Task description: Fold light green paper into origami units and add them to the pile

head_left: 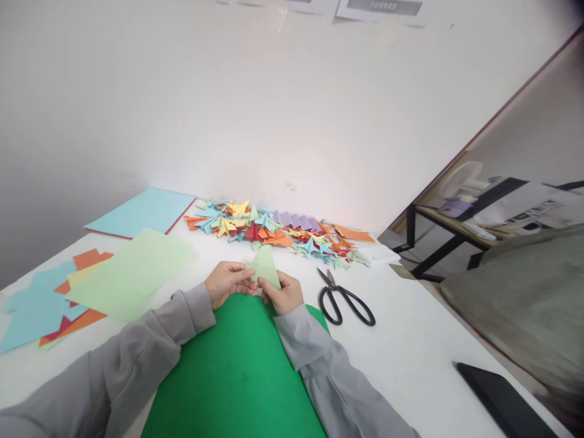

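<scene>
A small light green paper piece (264, 265), narrower toward its far end, is held up between both hands. My left hand (229, 283) pinches its left edge with thumb and fingers. Gripping its lower right side is my right hand (283, 293), thumb in front. Both hands are over the far end of a large green sheet (232, 371) on the white table. Past them lies a long heap of folded paper shapes (264, 227) in several colours. Black-handled scissors (340, 297) rest with blades apart, right of my right hand.
Light green sheets (137, 271) and blue, orange and yellow papers (43, 298) lie at the left. A light blue sheet (143, 212) is behind them. A black flat device (504, 401) is at the right edge. A black-framed shelf (451, 225) stands beyond the table (401, 340).
</scene>
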`<state>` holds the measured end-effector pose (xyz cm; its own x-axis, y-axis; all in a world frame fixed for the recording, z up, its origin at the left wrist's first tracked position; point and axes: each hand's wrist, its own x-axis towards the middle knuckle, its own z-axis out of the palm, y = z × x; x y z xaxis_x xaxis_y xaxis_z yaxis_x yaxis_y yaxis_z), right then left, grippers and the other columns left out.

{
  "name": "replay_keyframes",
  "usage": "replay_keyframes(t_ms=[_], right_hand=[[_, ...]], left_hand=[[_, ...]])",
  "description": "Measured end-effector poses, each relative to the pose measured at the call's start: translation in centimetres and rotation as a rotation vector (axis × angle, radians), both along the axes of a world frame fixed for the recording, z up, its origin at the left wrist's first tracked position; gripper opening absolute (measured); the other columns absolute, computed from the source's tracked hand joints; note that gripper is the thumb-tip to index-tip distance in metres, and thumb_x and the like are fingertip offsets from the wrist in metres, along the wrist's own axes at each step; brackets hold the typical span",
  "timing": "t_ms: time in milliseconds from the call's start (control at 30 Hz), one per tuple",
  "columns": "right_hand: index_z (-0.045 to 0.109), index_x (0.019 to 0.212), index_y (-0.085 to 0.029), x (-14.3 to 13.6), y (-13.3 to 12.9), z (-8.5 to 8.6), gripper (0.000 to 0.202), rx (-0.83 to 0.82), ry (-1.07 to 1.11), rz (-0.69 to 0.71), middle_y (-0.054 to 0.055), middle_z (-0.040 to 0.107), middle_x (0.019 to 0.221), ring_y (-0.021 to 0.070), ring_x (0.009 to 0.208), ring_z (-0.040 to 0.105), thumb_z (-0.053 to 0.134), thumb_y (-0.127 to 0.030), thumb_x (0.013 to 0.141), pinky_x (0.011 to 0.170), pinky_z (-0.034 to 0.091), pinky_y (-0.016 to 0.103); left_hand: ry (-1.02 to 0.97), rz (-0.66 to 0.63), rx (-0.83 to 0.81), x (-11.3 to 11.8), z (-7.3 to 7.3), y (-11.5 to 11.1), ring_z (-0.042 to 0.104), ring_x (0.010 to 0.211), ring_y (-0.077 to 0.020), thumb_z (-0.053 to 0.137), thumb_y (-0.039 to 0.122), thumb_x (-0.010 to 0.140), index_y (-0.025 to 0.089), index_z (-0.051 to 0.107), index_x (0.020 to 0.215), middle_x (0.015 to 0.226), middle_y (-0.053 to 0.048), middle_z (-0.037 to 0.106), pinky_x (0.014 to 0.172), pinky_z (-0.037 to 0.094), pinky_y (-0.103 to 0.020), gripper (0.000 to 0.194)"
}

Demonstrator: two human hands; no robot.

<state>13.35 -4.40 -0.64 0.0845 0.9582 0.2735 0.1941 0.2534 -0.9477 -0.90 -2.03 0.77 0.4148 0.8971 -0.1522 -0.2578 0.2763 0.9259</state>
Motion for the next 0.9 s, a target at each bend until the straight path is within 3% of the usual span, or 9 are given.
replay_keyframes(t_ms=[200, 400, 567, 733, 900], right_hand=[[0.054, 0.053, -0.015, 0.06, 0.08, -0.15, 0.025, 0.018, -0.020, -0.003, -0.005, 0.049, 0.038, 0.0083, 0.032, 0.041, 0.060, -0.037, 0.062, 0.034, 0.033, 0.021], [0.056, 0.058, -0.016, 0.15, -0.09, 0.06, 0.021, -0.002, 0.007, 0.019, -0.005, 0.051, 0.039, 0.0088, 0.032, 0.042, 0.063, -0.035, 0.060, 0.033, 0.035, 0.021], [0.057, 0.068, -0.015, 0.23, 0.02, 0.26, 0.024, -0.080, 0.179, 0.131, -0.005, 0.055, 0.042, 0.0092, 0.032, 0.044, 0.068, -0.032, 0.055, 0.032, 0.038, 0.022], [0.054, 0.082, -0.016, 0.14, 0.35, 0.10, 0.039, -0.156, 0.460, 0.189, -0.005, 0.058, 0.050, 0.0114, 0.039, 0.051, 0.073, -0.023, 0.048, 0.030, 0.040, 0.020], [0.056, 0.075, -0.015, 0.37, 0.58, -0.01, 0.029, -0.284, 0.579, 0.322, -0.002, 0.060, 0.050, 0.0107, 0.044, 0.054, 0.071, -0.021, 0.050, 0.036, 0.042, 0.018]], left_hand=[[-0.045, 0.006, -0.052, -0.17, 0.02, 0.18, 0.060, 0.054, -0.0127, 0.067, 0.018, 0.062, 0.007, 0.057, 0.060, 0.056, -0.008, 0.063, 0.055, 0.050, -0.023, 0.014], [-0.039, -0.069, -0.088, -0.63, 0.67, 0.10, 0.059, 0.054, -0.0112, 0.069, 0.013, 0.059, 0.005, 0.063, 0.067, 0.057, -0.008, 0.064, 0.056, 0.050, -0.021, 0.012], [-0.061, -0.096, -0.070, -0.72, 0.80, 0.02, 0.058, 0.052, -0.0106, 0.072, 0.014, 0.055, 0.006, 0.064, 0.065, 0.056, -0.007, 0.063, 0.054, 0.049, -0.020, 0.015], [-0.058, -0.065, -0.040, -0.59, 0.61, 0.01, 0.058, 0.051, -0.0101, 0.073, 0.016, 0.053, 0.006, 0.063, 0.063, 0.054, -0.005, 0.062, 0.054, 0.049, -0.020, 0.017], [-0.031, -0.065, 0.066, -0.48, 0.42, -0.19, 0.057, 0.051, -0.0094, 0.072, 0.019, 0.054, 0.008, 0.064, 0.065, 0.055, -0.004, 0.062, 0.056, 0.048, -0.022, 0.018]])
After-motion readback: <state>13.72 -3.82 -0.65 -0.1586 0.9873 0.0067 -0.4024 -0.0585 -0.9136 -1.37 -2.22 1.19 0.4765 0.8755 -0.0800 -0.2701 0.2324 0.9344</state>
